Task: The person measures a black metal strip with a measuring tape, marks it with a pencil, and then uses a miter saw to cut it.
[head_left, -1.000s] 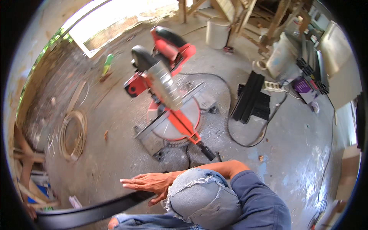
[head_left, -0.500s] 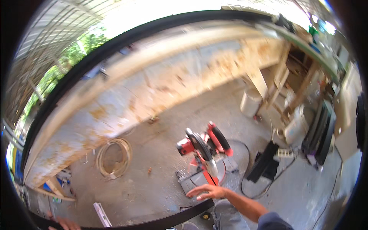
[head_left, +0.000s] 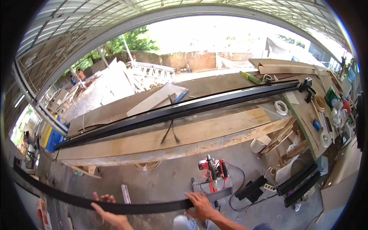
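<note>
A long black profile (head_left: 149,207) runs across the foreground, appearing curved in the fisheye view. Its right end lies by the red and black miter saw (head_left: 213,172) on the floor. My right hand (head_left: 202,206) grips it near that end, fingers over the top edge and thumb below. Farther left, my left hand (head_left: 113,219) has the profile between thumb and fingers; the profile hides part of the palm.
Beyond the saw stands a long workbench (head_left: 230,128) bearing more black profiles (head_left: 184,107) and a white tape roll (head_left: 281,108). On the floor are a power strip (head_left: 270,187), a cable, dark offcuts (head_left: 251,188), a white bucket (head_left: 290,171) and a pale bar (head_left: 125,194).
The view has tilted up, bringing the bench top into sight. My left hand has come further into view at the profile, and my right hand now grips it near the saw.
</note>
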`<action>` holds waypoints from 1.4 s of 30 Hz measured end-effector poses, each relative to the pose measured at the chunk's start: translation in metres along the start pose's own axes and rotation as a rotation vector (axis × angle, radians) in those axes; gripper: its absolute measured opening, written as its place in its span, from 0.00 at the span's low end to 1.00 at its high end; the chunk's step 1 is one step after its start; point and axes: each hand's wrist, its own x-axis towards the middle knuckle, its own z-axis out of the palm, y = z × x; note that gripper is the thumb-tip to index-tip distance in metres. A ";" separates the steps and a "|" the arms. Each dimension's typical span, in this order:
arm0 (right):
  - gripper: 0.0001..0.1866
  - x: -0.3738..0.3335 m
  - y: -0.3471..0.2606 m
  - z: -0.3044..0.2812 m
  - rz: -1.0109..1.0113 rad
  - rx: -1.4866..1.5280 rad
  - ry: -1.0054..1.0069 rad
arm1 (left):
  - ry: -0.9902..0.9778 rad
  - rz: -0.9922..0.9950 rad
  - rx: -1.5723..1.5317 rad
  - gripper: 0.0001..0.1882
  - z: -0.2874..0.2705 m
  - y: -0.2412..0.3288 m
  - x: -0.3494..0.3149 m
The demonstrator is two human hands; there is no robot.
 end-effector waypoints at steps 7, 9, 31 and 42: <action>0.35 0.069 -0.043 -0.071 -0.063 -0.158 -0.011 | -0.100 -0.240 -0.072 0.27 0.014 -0.017 -0.003; 0.34 0.092 -0.032 -0.078 -0.062 -0.188 0.034 | -0.124 -0.278 -0.086 0.24 0.016 -0.035 0.013; 0.26 0.293 0.141 -0.021 0.456 -0.474 0.190 | -0.311 -0.838 0.569 0.15 0.033 -0.255 0.299; 0.20 0.325 0.128 0.014 0.660 -0.542 0.548 | -0.784 -0.017 1.186 0.14 0.167 -0.231 0.332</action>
